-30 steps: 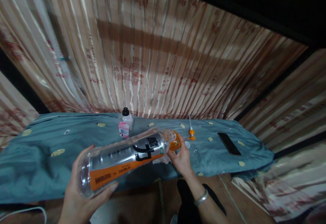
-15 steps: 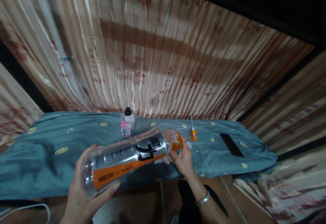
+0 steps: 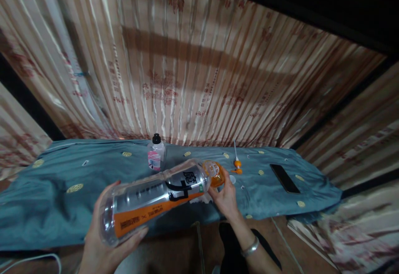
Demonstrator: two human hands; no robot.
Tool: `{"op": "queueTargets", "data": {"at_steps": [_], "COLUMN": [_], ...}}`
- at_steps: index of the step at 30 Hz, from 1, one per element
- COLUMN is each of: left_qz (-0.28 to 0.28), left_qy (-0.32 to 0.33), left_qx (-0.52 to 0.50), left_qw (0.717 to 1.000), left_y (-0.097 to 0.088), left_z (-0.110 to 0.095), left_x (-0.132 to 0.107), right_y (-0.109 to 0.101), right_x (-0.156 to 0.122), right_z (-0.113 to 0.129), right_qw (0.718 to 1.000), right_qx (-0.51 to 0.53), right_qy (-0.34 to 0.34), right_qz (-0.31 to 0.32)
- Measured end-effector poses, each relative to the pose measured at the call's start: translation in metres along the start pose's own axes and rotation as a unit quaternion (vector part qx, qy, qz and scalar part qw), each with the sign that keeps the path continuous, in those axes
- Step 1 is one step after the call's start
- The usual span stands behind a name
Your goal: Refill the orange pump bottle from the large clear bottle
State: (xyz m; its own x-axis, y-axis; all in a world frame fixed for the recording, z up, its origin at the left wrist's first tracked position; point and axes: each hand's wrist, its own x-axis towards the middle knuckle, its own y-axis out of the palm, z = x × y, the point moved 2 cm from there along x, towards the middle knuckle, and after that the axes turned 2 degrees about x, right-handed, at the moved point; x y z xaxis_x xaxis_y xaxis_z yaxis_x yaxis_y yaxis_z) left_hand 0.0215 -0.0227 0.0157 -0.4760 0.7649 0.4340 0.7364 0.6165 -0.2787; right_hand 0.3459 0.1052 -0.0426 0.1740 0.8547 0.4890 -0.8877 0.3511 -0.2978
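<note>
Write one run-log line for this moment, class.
left hand: holds large bottle base | right hand: grips orange cap | bottle: tilted sideways | nearby: small pink-labelled bottle, phone on blue cloth

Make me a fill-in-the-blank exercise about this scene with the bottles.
The left hand holds the big bottle, whose label stripe is ___.
The right hand is at that bottle's ___ end.
The small bottle wears a ___ cap.
The phone lies to the small bottle's ___.
Answers: orange, neck, black, right.
</note>
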Motion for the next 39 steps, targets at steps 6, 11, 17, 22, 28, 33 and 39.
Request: {"op": "queueTargets", "data": {"at_steps": [6,11,17,22,28,33,39], "left_qz": [-0.003,-0.012,-0.010,-0.001,0.092,0.094,0.088], "left_qy": [-0.025,-0.031,-0.045,-0.040,-0.034,-0.036,-0.044], "left_qx": [-0.018,-0.017,-0.016,0.000,-0.012,-0.008,-0.018], "left_qw": [1.000,0.999,0.999,0.999,0.995,0.995,0.995], "left_y": [0.002,0.002,0.003,-0.004,-0.019,-0.023,-0.017], "left_z": [-0.003,-0.001,-0.001,0.015,0.060,0.068,0.049], "left_x": [0.000,0.003,0.004,0.008,0.018,0.019,0.017], "right_y": [0.000,-0.001,0.000,0.000,-0.002,-0.003,-0.003], "right_x": [-0.001,-0.001,-0.001,-0.002,-0.001,-0.002,-0.004], "right_z": [-0.003,0.001,0.001,0.000,0.001,0.003,0.001], "right_qw": [1.000,1.000,1.000,1.000,1.000,1.000,1.000], "right_qx": [0.003,0.001,-0.002,-0.004,0.000,0.004,-0.020], "right_qy": [0.007,-0.001,-0.001,-0.001,0.007,0.003,0.004], "right_qz": [0.004,0.000,-0.003,-0.005,-0.004,-0.004,-0.006]}}
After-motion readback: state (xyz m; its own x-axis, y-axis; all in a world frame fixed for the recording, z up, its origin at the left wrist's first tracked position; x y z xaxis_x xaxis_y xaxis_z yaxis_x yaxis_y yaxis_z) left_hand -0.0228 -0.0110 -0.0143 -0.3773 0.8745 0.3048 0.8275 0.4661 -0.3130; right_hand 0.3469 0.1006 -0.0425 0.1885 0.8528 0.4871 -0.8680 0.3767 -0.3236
